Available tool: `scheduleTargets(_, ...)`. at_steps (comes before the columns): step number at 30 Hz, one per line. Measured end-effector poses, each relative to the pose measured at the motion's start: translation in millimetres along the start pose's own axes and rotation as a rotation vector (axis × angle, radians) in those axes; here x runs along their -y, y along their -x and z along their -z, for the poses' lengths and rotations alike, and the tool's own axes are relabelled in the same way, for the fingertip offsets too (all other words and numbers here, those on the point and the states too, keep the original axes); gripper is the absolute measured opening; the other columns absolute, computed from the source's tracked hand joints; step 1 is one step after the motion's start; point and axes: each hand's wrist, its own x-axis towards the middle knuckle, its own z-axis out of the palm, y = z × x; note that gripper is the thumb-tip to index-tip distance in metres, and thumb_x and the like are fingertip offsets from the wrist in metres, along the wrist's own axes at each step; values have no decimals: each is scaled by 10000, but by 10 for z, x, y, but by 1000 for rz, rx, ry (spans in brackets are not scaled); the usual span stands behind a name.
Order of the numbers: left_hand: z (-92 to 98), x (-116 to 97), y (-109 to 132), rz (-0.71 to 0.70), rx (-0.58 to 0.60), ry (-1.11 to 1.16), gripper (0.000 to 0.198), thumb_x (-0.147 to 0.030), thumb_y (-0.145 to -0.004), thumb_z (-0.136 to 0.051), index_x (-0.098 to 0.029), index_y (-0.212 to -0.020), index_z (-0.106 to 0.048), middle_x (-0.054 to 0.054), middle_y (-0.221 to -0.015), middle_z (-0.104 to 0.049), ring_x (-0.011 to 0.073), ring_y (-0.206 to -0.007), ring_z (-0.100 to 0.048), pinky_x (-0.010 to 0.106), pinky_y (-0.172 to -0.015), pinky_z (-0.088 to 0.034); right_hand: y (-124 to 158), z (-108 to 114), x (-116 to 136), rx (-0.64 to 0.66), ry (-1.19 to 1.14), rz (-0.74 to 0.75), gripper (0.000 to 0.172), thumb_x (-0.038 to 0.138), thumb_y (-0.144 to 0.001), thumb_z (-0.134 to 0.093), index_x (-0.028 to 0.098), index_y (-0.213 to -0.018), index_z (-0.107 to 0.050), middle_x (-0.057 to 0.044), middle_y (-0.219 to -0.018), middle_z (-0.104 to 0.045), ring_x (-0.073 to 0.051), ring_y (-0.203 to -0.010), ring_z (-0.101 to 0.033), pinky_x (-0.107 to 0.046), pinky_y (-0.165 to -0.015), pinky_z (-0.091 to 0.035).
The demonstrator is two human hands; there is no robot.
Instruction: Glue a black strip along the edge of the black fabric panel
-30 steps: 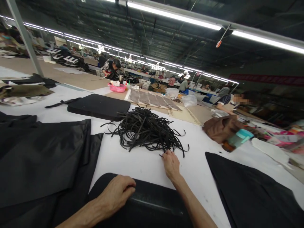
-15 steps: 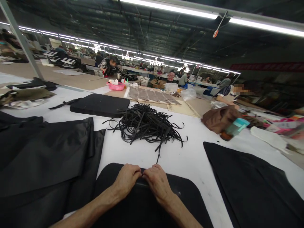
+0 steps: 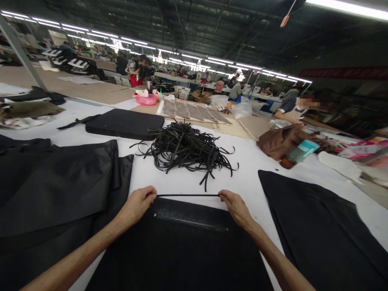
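The person's left hand (image 3: 142,200) and right hand (image 3: 236,206) are well apart, each pinched on one end of a thin black strip (image 3: 188,195). The strip runs straight between them along the far edge of a black panel (image 3: 182,254); its ends are hidden in the fingers, and whether it touches the panel cannot be told. Both forearms reach forward from the lower corners, palms turned inward. The panel bears a glossy band (image 3: 190,221) and is cut off below. Beyond, a tangled pile of black strips (image 3: 188,147) lies on the white table (image 3: 245,165), partly covering a corner of a black slab (image 3: 124,123). Black sheets (image 3: 57,190) at left and a black piece (image 3: 321,218) at right run out of view. Farther off, white marks on dark bundles (image 3: 65,60) and a dim red banner (image 3: 345,73) are unreadable.
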Motion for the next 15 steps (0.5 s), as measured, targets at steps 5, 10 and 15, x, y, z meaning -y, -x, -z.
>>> scheduleTargets(5,6,19,24,179,52,226,221,-370,-643,-497,-155,-692,-517,-42,-536,-488,93,-445,-436,200,-414,-346,235,78,-35,174,-361,-228,275,375,-779,-428,177,-778,-619,15,-632,-588,-110,-491,-477,-233,-485,-350)
scheduleTargets(10,-54,56,76,299,80,190,217,-373,-656,-510,-158,-642,-480,-36,-506,-513,76,-367,-417,174,-327,-278,421,24,-90,243,-564,-476,280,435,-662,-562,158,-641,-587,20,-534,-552,-63,-389,-347,-218,-398,-209)
scheduleTargets(15,-113,125,101,313,74,99,144,-291,-689,-515,-155,-640,-503,-38,-471,-518,71,-338,-418,164,-325,-263,505,-23,-157,271,-520,-555,329,500,-614,-589,188,-542,-514,56,-408,-405,-65,-360,-296,-225,-384,-184)
